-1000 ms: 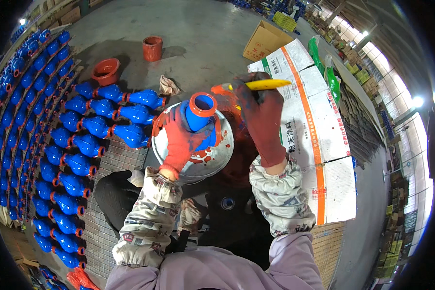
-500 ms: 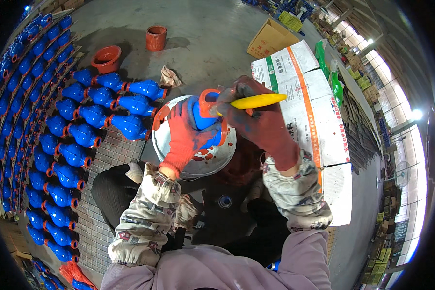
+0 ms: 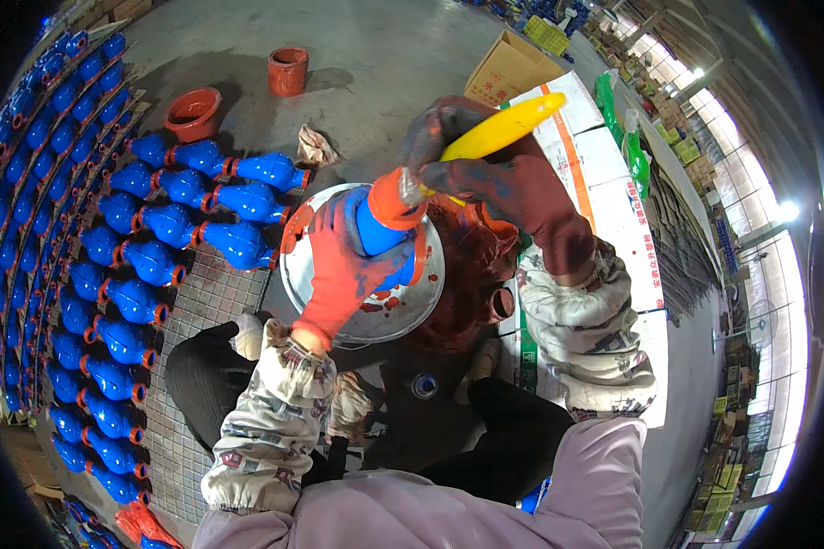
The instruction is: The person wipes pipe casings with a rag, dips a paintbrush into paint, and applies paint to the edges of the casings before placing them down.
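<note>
the left grip point(image 3: 339, 265) is closed around a blue fitting point(image 3: 375, 229). the right grip point(image 3: 513, 188) pinches a yellow-handled brush point(image 3: 505, 126) at the fitting's orange collar point(image 3: 395, 203).

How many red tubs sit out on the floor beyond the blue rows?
2: a wide tub just past the far end of the blue rows, and a narrower tub to its right. Any behind the carton would be hidden.
</note>
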Action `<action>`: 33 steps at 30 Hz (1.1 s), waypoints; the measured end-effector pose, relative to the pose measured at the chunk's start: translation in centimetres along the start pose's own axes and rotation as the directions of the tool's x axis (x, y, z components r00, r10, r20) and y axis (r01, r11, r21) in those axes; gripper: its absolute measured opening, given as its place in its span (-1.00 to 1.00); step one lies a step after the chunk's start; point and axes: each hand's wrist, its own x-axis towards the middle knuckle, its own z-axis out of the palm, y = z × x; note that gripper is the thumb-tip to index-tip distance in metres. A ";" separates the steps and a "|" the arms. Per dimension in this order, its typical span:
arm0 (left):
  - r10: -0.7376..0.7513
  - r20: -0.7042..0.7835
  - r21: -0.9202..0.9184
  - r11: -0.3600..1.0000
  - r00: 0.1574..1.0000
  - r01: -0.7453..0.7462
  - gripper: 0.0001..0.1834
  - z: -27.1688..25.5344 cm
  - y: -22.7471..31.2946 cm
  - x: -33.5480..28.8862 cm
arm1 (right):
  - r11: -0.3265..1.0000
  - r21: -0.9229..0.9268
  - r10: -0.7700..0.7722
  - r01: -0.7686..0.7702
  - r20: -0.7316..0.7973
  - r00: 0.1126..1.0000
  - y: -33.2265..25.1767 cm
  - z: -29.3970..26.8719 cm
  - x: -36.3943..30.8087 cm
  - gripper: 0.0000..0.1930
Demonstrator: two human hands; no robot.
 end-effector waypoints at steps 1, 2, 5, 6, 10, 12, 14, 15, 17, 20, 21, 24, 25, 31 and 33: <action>0.014 0.006 -0.003 1.000 1.000 -0.014 -0.12 -0.2 0.2 0.1 | 1.000 0.000 -0.004 0.004 0.001 1.000 0.2 -0.1 0.8 -0.46; 0.011 0.009 -0.004 1.000 1.000 -0.011 -0.12 -0.1 0.2 0.1 | 0.995 -0.070 -0.062 0.067 0.076 0.995 1.2 -0.5 2.0 -0.48; 0.023 0.015 0.020 1.000 1.000 -0.023 -0.10 -0.1 0.1 0.0 | 0.992 -0.047 -0.111 0.119 0.150 0.982 0.9 0.0 3.1 -0.57; 0.003 0.019 0.024 1.000 1.000 -0.004 -0.09 0.0 0.1 -0.1 | 0.973 -0.097 -0.193 0.207 0.142 0.971 1.5 -0.3 4.0 -0.60; -0.002 -0.020 0.032 0.999 1.000 0.003 -0.08 0.2 0.3 -0.3 | 0.950 -0.201 -0.239 0.238 0.018 0.971 1.9 -0.3 4.3 -0.71; 0.007 -0.010 0.047 0.999 1.000 -0.007 -0.08 -0.1 0.4 -0.2 | 0.961 -0.192 -0.207 0.200 -0.015 0.978 2.3 -0.8 3.7 -0.72; 0.010 0.003 0.063 0.998 1.000 -0.010 -0.08 -0.3 0.5 -0.3 | 0.948 -0.255 -0.216 0.191 -0.073 0.974 3.4 -1.0 2.6 -0.75; -0.002 -0.011 0.077 0.997 1.000 0.003 -0.09 -0.5 0.5 -0.3 | 0.948 -0.254 -0.215 0.191 -0.072 0.974 3.7 -0.9 2.0 -0.75; -0.007 -0.016 0.065 0.998 1.000 0.008 -0.09 0.1 0.5 -0.2 | 0.862 -0.442 -0.359 0.248 -0.187 0.914 4.5 -1.1 0.4 -0.77; 0.047 0.009 0.081 0.996 0.999 -0.047 -0.18 -0.1 0.7 0.0 | 0.815 -0.490 -0.459 0.308 -0.223 0.860 5.0 0.4 -1.8 -0.75; 0.049 0.010 0.085 0.995 0.999 -0.050 -0.18 -0.2 0.4 0.0 | 0.801 -0.506 -0.485 0.320 -0.235 0.842 4.7 1.3 -2.4 -0.74; 0.090 -0.023 0.089 0.992 0.996 -0.087 -0.11 0.2 -0.1 -0.1 | 0.780 -0.503 -0.545 0.373 -0.252 0.799 4.4 2.5 -2.9 -0.81; 0.077 -0.032 0.099 0.992 0.997 -0.073 -0.11 0.2 0.0 -0.2 | 0.723 -0.543 -0.615 0.427 -0.225 0.756 4.3 2.8 -2.9 -0.88; 0.009 -0.011 0.118 0.993 1.000 -0.008 -0.08 0.4 0.3 -0.2 | 0.743 -0.588 -0.586 0.321 -0.339 0.736 1.4 3.0 -0.8 -0.83; 0.019 -0.023 0.130 0.991 1.000 -0.016 -0.08 0.3 0.6 0.0 | 0.750 -0.596 -0.566 0.288 -0.353 0.745 2.1 3.0 0.8 -0.77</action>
